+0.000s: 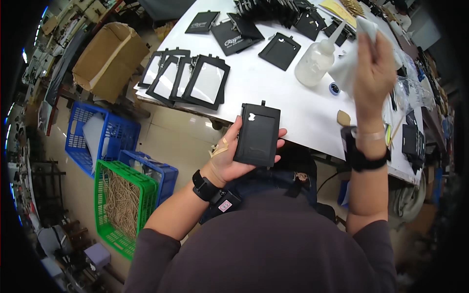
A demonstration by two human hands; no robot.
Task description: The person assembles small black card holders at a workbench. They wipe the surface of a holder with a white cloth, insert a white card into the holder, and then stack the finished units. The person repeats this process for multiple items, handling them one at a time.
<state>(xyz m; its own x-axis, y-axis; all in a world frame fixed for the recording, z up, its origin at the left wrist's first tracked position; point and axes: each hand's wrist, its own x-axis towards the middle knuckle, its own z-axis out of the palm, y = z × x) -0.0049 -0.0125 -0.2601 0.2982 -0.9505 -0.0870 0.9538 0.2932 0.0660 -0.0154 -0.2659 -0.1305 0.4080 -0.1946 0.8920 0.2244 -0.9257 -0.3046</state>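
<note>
My left hand (225, 161) holds a flat black card holder (257, 134) upright at the near edge of the white table (273, 85); a small pale mark shows near its top. My right hand (373, 73) is raised over the table's right side and grips a crumpled white cloth (348, 66). A clear squeeze bottle (315, 61) with a white nozzle stands just left of the cloth. Both wrists wear black bands.
Several black framed holders (188, 80) lie in a row on the table's left, more black holders (234, 31) behind. A small blue cap (334, 88) lies near the bottle. On the floor stand a cardboard box (108, 58), blue crates (95, 136) and a green crate (122, 205) of twine.
</note>
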